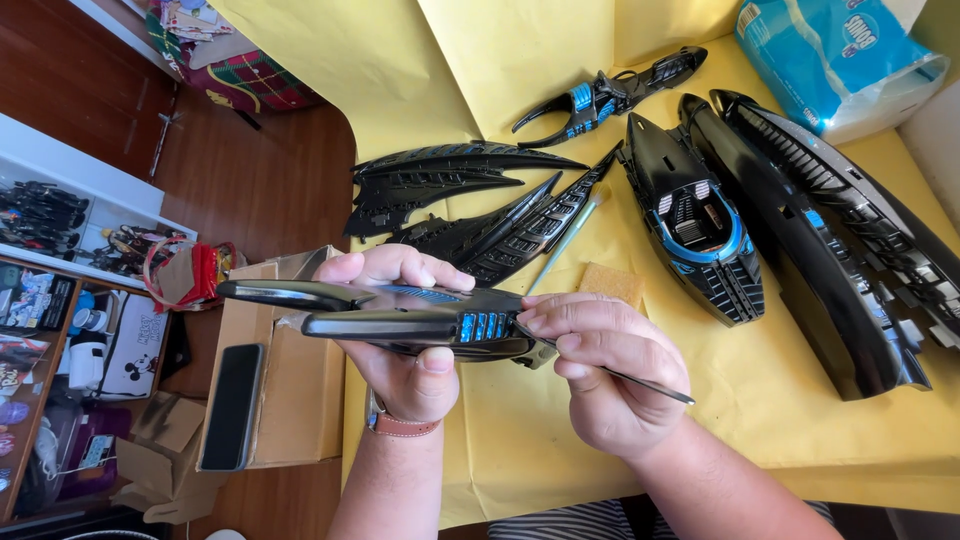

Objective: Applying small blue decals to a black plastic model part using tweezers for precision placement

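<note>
Near the desk's front edge, the left hand grips a glossy black plastic winged model part; the right hand pinches a thin metal-handled brush, seemingly painting blue detail, needing steady strokes.

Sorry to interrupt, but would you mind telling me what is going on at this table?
A person is painting a black model part. The left hand grips it from beneath, and the right hand holds a thin brush with its tip at the part's blue panel. Other black pieces lie on the yellow cloth: wings, a cockpit section and a long hull. A phone rests on a cardboard box alongside.
</note>
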